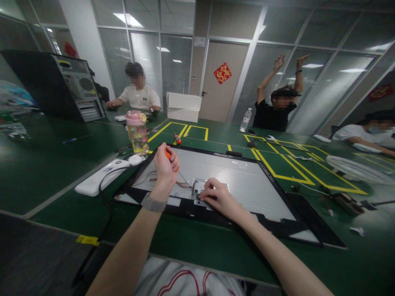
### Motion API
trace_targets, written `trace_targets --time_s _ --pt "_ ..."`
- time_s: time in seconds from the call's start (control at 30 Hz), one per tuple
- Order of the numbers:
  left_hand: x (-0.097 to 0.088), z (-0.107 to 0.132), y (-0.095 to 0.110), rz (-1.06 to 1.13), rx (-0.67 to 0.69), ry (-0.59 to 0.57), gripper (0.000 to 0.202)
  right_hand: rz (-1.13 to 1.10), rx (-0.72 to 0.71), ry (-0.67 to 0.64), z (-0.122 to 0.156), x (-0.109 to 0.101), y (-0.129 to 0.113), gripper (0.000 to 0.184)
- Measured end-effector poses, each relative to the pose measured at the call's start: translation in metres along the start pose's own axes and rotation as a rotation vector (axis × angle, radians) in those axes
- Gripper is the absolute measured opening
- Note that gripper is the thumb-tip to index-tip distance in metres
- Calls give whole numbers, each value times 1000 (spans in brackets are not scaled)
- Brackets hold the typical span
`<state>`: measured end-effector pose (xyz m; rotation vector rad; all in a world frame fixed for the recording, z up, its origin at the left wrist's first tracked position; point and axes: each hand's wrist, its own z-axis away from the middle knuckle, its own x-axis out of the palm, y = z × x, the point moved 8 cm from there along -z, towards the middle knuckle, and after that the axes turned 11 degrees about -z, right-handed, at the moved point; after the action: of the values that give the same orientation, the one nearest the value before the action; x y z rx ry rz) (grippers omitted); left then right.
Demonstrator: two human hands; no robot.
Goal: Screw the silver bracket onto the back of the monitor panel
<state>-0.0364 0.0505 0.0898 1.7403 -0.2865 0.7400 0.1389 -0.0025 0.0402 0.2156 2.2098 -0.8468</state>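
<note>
A flat monitor panel (253, 185) lies face down on the green table (46, 164), its grey metal back up inside a black frame. My left hand (165, 166) is closed around the orange handle of a screwdriver (168, 155), whose thin shaft slants down toward a small metal board (197, 187) near the panel's front edge. My right hand (216, 195) rests on that board with fingers curled and pressed down on it. Thin wires run from the board toward the left.
A pink-lidded bottle (137, 131), a white power strip (98, 176) and an open computer case (61, 84) stand at the left. A white box (183, 107) and water bottle (246, 119) sit farther back. Three other people sit around the table. A fan grille (354, 168) lies right.
</note>
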Motion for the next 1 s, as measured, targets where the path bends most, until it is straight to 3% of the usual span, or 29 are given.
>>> trace_targets --time_s 0.3,0.67,1.0 --pt "-1 1 -4 7 -41 20 37 257 -100 -92 0 8 -13 14" --pt "4 2 -7 -19 -25 -21 34 215 -73 -100 -1 5 -15 15" --pt "6 4 -6 -38 -18 -28 38 348 -175 -91 1 8 -20 16"
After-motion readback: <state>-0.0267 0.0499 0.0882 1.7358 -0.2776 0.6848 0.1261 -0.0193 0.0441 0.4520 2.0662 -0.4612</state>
